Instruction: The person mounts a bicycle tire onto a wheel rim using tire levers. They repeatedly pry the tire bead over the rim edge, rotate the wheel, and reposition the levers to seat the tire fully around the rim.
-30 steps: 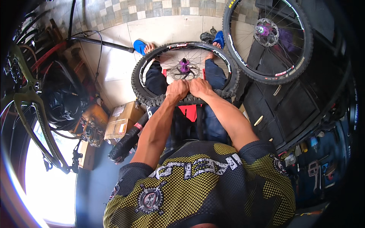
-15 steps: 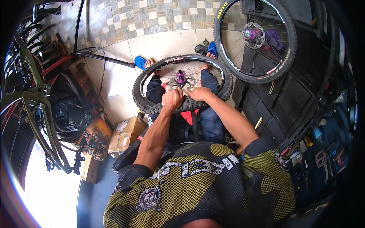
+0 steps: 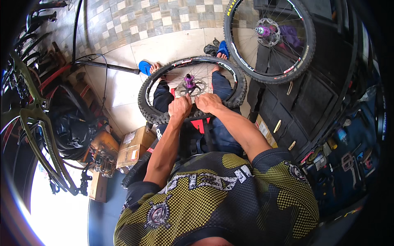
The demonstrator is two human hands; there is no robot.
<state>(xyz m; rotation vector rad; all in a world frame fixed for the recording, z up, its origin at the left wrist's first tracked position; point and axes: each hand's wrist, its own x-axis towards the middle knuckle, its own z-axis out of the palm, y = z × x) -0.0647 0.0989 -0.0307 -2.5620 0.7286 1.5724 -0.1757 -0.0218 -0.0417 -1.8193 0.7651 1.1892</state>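
Observation:
A bicycle wheel [image 3: 143, 108] with a knobby black tyre lies tilted across my lap and knees. Its purple hub [image 3: 189, 80] points up, and a brake disc [image 3: 201, 87] surrounds the hub. My left hand [image 3: 179, 106] is closed at the near side of the wheel, over the rim and inner spokes. Close beside it, my right hand [image 3: 208, 102] is closed at the same stretch of rim. Both thumbs point toward the brake disc. The fingertips are partly hidden, so I cannot tell whether rim or spokes are between them.
A second wheel [image 3: 308, 53] with a purple hub leans on dark panels at the right. Tools [image 3: 349, 164] lie on a blue surface at the lower right. On the left stand a green bike frame [image 3: 39, 123] and a cardboard box [image 3: 133, 143]. A black stand leg [image 3: 108, 65] crosses the floor.
The fingers of my right hand have curled in more and sit lower against the near rim. My left hand stays at nearly the same spot on the wheel. The whole view has shifted slightly.

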